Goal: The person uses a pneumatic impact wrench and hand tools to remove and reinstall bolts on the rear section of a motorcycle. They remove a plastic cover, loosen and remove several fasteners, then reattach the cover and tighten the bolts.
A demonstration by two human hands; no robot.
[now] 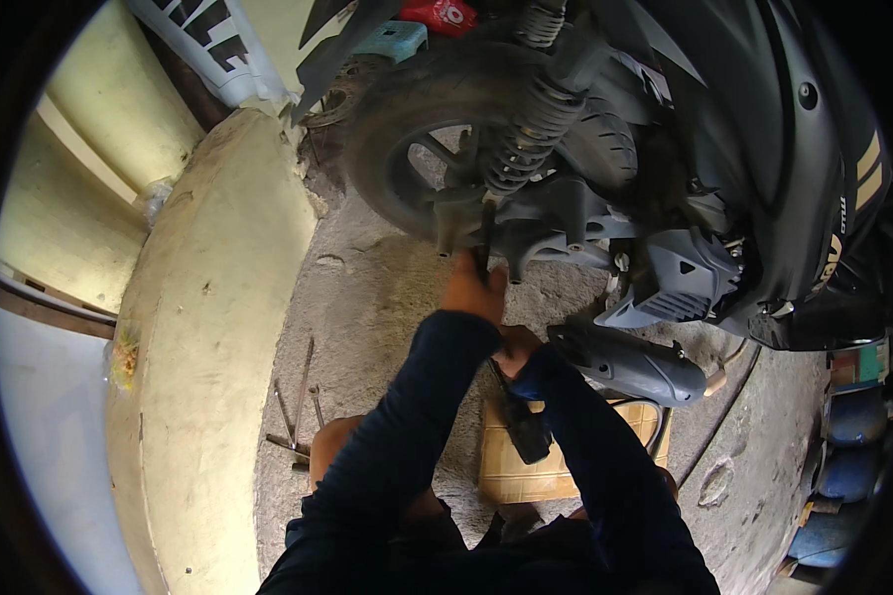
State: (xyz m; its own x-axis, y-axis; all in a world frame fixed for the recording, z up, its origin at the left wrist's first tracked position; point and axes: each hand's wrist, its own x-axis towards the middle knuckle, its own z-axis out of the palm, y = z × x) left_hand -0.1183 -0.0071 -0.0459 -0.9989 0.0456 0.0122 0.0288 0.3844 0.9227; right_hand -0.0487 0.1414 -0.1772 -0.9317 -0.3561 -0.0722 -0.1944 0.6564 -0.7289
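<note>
My left hand (474, 292) is closed around a dark shaft (485, 238) just below the rear shock absorber (526, 144) of a black scooter (764, 129). My right hand (516, 347) is closed just below it on a black tool (524, 431), whose bulky lower end hangs over a flattened cardboard piece (575, 476). The rear wheel (387, 134) and swingarm (566, 223) sit beyond my hands. A detached grey exhaust muffler (645, 367) lies right of my right hand. Whether the shaft and black tool are one piece is unclear.
A cream concrete ledge (198, 347) runs along the left wall. Several metal tools (293, 416) lie on the rough floor (342, 327) beside it. A red item (437, 15) and teal stool (387, 38) are behind the wheel. Blue containers (848, 476) line the right edge.
</note>
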